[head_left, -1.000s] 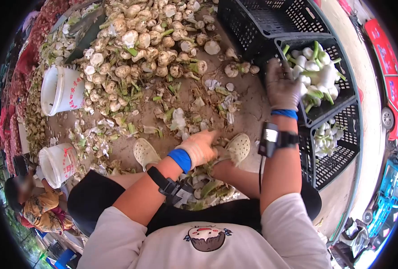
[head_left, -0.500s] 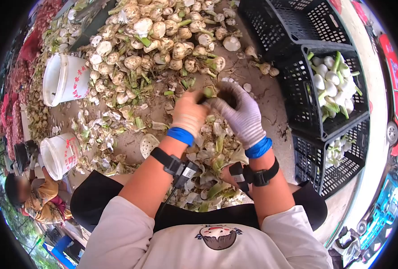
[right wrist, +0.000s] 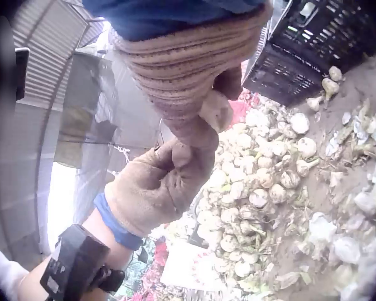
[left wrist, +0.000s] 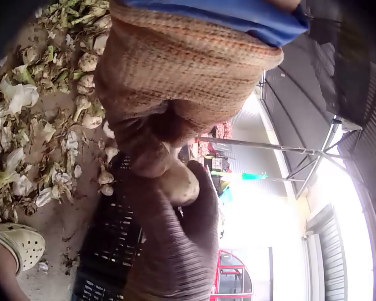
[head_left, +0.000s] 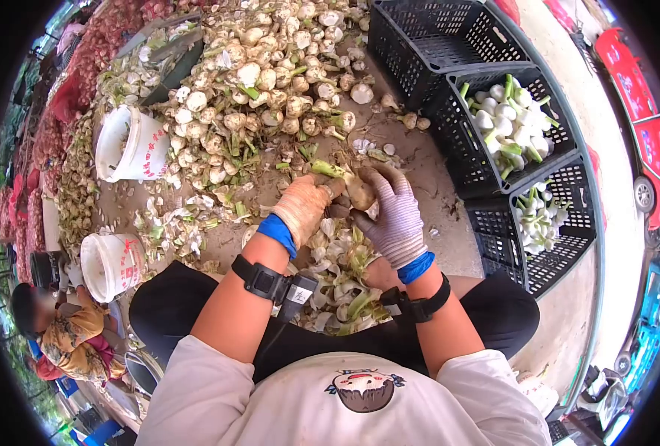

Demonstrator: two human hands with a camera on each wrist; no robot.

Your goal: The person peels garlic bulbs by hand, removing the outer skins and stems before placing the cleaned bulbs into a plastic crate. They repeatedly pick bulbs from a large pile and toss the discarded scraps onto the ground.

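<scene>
Both gloved hands hold one dirty bulb [head_left: 359, 193] with a green stalk, above the heap of trimmings between the knees. My left hand [head_left: 309, 199], in a tan glove, grips its stalk end. My right hand [head_left: 393, 212], in a striped grey glove, curls round the bulb's other side. In the left wrist view the pale bulb [left wrist: 178, 183] shows between the two gloves. In the right wrist view the bulb [right wrist: 216, 110] peeks out above the left hand [right wrist: 166, 182]. A big pile of unpeeled bulbs [head_left: 263, 74] lies ahead.
Black crates stand at the right: one empty [head_left: 434, 37], one [head_left: 553, 160] with peeled white bulbs, another [head_left: 567, 245] below with a few. Two white buckets [head_left: 125, 145] [head_left: 111, 264] lie at the left. Peelings [head_left: 341, 290] cover the ground. Another person [head_left: 62, 334] crouches at lower left.
A second ago my right hand was at the crate of peeled bulbs. It came back to the left hand, and both now hold a new bulb, drawn closer to my body.
</scene>
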